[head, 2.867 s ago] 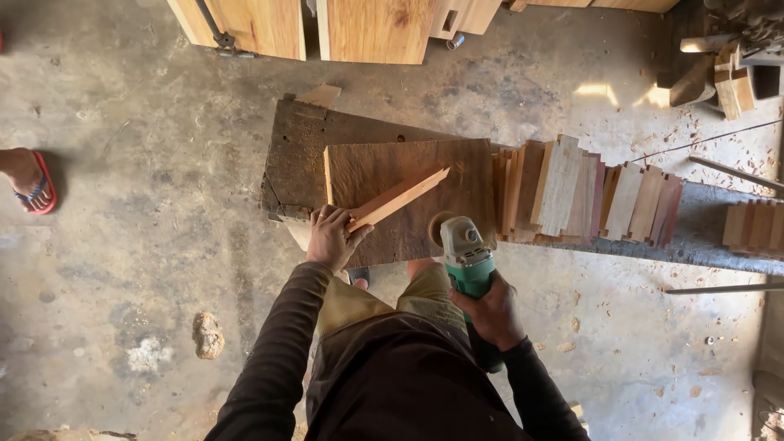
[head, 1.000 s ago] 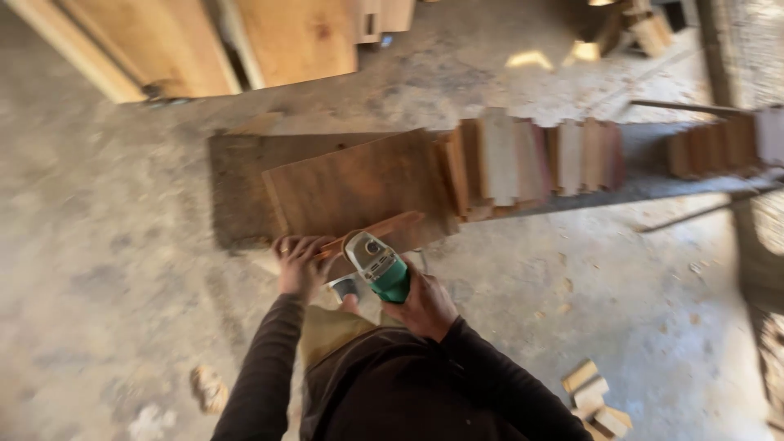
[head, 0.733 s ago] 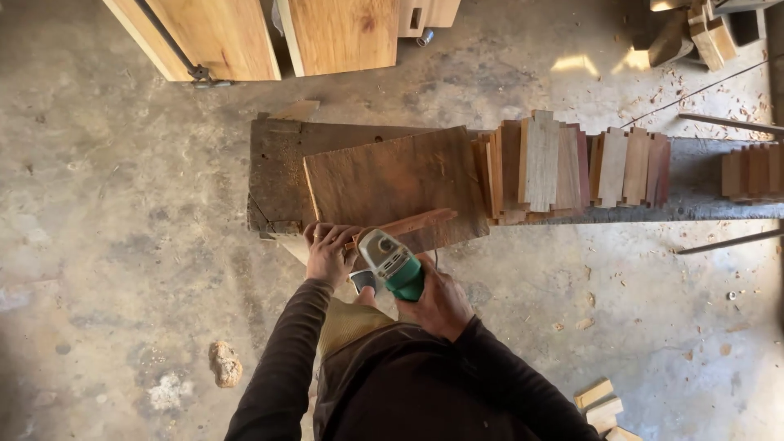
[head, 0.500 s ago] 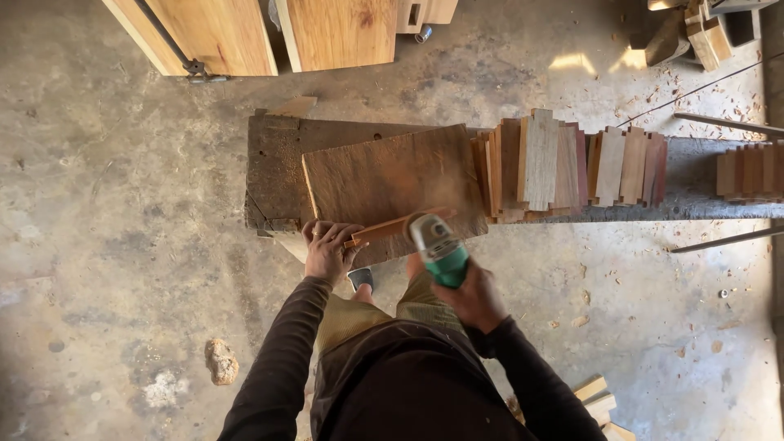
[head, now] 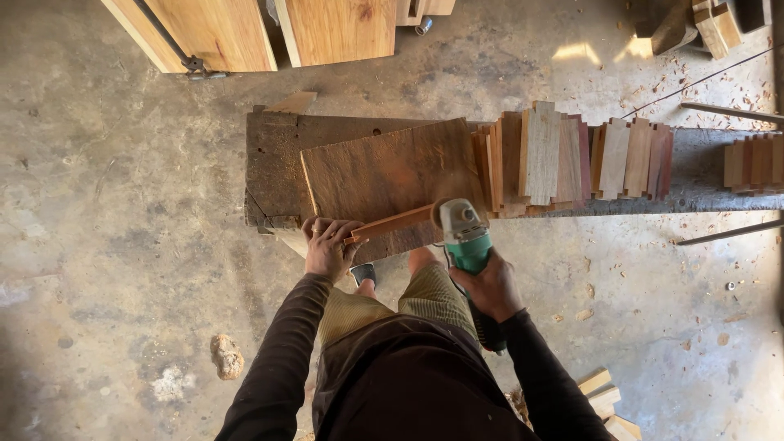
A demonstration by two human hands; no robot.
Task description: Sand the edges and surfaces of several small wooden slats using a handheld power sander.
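Note:
My left hand (head: 329, 247) grips the near end of a narrow reddish wood strip (head: 394, 224) that lies across a brown board (head: 390, 175) on a dark workbench (head: 276, 155). My right hand (head: 487, 287) holds a green and grey angle grinder (head: 465, 234), whose head touches the strip's far right end. My knees and a foot show below the bench edge.
A row of short wood pieces (head: 563, 155) stands on the bench to the right, with more (head: 753, 161) further right. Large plywood panels (head: 269, 28) lean at the top. Offcuts (head: 604, 402) lie on the concrete floor at lower right, a lump of debris (head: 226, 356) at lower left.
The grinder has swung from over the strip's middle out to its right end. My left hand keeps its hold on the strip's near end.

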